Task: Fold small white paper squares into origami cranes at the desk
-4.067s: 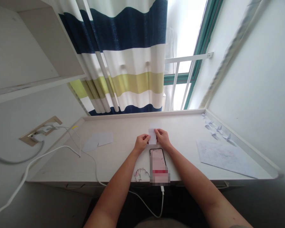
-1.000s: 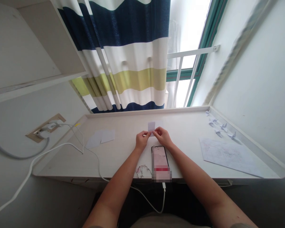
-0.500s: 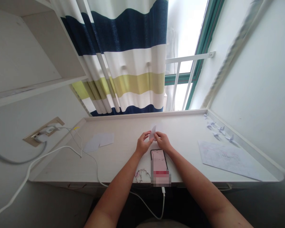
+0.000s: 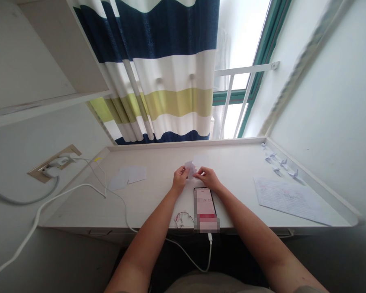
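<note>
Small white paper (image 4: 189, 169) pinched between two hands

The paper appears folded, though it is too small to be sure; it is gripped by the closed left hand (image 4: 179, 180) and pinched at its near edge by the right hand (image 4: 209, 178).

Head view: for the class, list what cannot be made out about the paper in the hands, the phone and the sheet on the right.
The paper: its folds are partly hidden by the fingers of the left hand and the right hand.
The phone: a pixel blur covers its screen.
The handwritten sheet: the writing is too small to read.
</note>
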`<state>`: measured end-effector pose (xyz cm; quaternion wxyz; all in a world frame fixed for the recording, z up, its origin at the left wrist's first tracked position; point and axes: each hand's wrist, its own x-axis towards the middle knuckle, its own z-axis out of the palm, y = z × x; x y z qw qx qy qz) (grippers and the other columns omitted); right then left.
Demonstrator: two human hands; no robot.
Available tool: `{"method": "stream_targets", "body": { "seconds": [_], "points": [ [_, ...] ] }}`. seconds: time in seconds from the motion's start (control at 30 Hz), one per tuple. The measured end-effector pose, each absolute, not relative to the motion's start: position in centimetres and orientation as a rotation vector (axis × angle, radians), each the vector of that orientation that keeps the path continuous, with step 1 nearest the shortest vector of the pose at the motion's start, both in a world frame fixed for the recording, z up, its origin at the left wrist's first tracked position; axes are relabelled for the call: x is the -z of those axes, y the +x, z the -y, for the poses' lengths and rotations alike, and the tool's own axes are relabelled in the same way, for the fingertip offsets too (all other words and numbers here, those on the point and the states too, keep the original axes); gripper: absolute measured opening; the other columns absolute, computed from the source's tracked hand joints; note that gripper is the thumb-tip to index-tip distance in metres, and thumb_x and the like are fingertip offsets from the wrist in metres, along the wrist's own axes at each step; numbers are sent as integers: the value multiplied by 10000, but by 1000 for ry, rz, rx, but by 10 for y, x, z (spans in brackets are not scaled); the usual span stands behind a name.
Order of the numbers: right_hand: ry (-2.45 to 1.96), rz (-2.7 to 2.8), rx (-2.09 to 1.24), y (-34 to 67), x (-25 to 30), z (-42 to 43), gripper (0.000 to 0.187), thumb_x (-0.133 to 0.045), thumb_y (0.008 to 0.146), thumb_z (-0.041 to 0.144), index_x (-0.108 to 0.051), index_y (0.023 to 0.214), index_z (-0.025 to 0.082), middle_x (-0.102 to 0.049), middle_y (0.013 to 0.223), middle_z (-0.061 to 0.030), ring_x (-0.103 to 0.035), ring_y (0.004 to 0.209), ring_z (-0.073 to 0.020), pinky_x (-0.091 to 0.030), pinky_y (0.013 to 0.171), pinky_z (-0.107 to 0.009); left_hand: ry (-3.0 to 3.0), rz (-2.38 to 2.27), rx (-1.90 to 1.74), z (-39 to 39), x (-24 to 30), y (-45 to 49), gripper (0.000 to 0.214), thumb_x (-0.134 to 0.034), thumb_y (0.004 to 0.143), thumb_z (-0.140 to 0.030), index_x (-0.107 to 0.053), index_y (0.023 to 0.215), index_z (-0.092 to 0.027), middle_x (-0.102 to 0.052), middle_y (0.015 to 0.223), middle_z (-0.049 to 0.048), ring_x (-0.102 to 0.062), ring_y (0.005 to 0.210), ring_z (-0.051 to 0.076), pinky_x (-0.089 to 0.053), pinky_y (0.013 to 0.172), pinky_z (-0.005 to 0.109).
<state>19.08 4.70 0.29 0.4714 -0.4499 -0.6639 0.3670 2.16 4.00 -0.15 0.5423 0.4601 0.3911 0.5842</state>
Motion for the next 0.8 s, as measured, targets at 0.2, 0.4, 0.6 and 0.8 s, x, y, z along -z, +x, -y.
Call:
{"method": "stream_targets", "body": {
  "seconds": [0.2, 0.4, 0.6, 0.8],
  "points": [
    [-1057, 1324, -1145, 198, -3, -55, 528, -786, 744, 701, -575, 846, 228, -637, 653, 25, -644, 530, -164, -509, 451, -267, 1121, -1063, -1430, -45, 6, 18, 531, -742, 818, -665, -653, 1062, -202, -725, 740, 5, -680, 617, 160, -529, 541, 254],
    [-1041, 1267, -1369, 206, -8, -55, 496, -863, 717, 550, -675, 1004, 192, -749, 767, -23, -696, 537, -166, -575, 461, -268, 1201, -1067, -1356, -42, 4, 20, 619, -755, 797, -713, -583, 1116, -212, -718, 708, -3, -654, 529, 168, -541, 484, 274],
    [-1000, 1295, -1426, 206, -9, -52, 448, -862, 726, 482, -730, 1022, 173, -786, 810, -55, -698, 557, -163, -574, 467, -256, 1199, -1006, -1313, -40, 4, 20, 659, -824, 747, -667, -614, 1135, -178, -750, 743, 30, -691, 589, 187, -589, 549, 302],
    [-987, 1222, -1520, 213, -17, -53, 257, -736, 774, 373, -734, 945, 181, -750, 725, -46, -716, 579, -192, -581, 506, -280, 1133, -937, -1302, -39, -2, 15, 365, -796, 759, -450, -715, 978, -169, -737, 775, 37, -690, 665, 179, -581, 597, 299]
  ]
}}
